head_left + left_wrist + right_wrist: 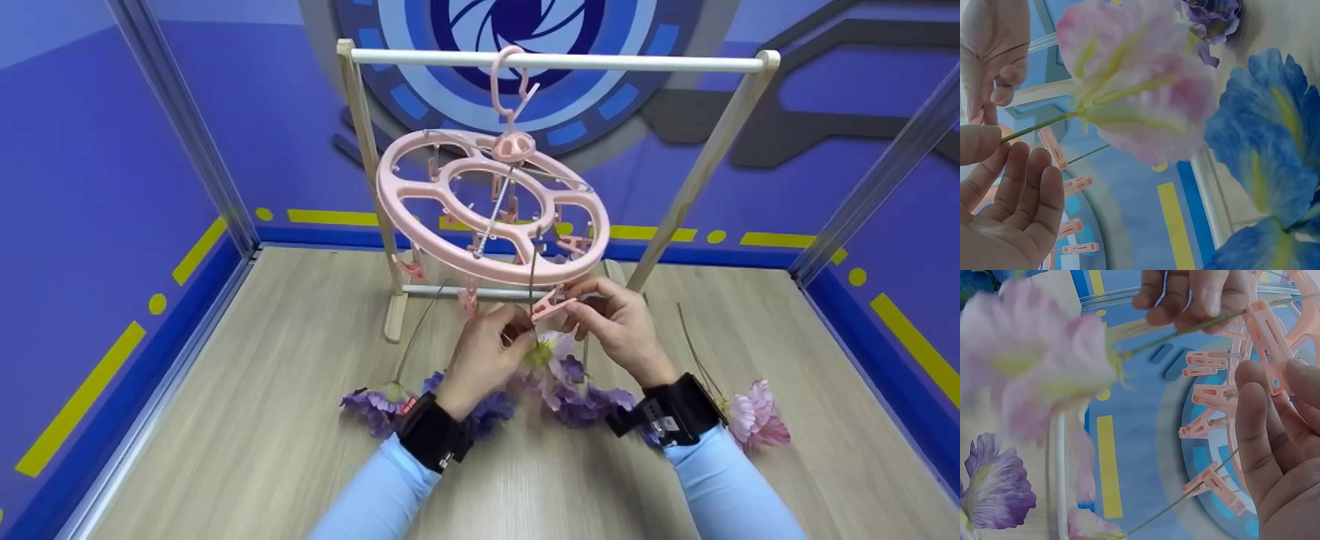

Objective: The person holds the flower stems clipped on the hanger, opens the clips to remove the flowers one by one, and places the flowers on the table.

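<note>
My left hand (484, 356) pinches the green stem of a pale pink artificial flower (1134, 84) between thumb and forefinger, the bloom hanging downward. Close by on the right, my right hand (626, 334) pinches a pink clothespin (1269, 349) between thumb and fingers. The stem passes at the clothespin's tip in the right wrist view; whether it is clamped I cannot tell. Above both hands, a round pink clip hanger (491, 266) hangs tilted by its hook, with several clothespins below its rings. A second stem runs through another clothespin (1216, 486) in the right wrist view.
A wooden stand (712, 165) with a white top bar (637, 62) bears the hanger. On the wood-grain table (247, 420) lie a purple flower (375, 409), a blue flower (1264, 140) and a pink flower (757, 416). Blue panels (90, 187) enclose the sides and back.
</note>
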`<action>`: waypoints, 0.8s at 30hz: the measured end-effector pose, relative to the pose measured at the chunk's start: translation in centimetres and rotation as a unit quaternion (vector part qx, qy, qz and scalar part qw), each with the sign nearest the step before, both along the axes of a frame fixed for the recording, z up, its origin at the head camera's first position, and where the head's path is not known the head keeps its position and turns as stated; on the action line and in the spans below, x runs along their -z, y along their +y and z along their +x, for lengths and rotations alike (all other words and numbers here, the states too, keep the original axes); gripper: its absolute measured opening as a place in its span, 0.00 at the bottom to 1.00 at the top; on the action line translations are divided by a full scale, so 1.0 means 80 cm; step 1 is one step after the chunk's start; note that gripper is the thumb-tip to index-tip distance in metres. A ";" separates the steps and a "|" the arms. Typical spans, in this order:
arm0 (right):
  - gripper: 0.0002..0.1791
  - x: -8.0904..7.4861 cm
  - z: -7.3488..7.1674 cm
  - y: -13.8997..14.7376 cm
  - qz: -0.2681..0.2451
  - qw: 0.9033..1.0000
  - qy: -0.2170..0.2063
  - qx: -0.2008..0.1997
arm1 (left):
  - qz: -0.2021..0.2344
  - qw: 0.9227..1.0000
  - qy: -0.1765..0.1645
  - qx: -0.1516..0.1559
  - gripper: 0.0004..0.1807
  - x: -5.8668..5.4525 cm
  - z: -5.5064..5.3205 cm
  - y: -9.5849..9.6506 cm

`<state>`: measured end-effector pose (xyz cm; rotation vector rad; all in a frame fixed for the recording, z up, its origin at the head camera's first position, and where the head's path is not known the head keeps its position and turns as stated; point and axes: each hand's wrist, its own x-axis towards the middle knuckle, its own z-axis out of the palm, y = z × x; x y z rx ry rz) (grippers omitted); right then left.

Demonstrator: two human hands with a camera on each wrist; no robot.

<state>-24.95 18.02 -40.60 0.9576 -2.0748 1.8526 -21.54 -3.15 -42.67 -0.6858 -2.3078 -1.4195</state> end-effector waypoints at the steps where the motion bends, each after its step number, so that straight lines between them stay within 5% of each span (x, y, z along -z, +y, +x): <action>1: 0.04 0.000 0.000 0.000 0.001 1.000 0.003 0.002 | -0.001 1.000 -0.002 0.001 0.02 0.001 0.000 0.001; 24: 0.03 0.001 -0.003 -0.001 -0.007 1.000 0.025 -0.007 | -0.002 1.000 0.002 -0.007 0.03 0.006 -0.004 0.005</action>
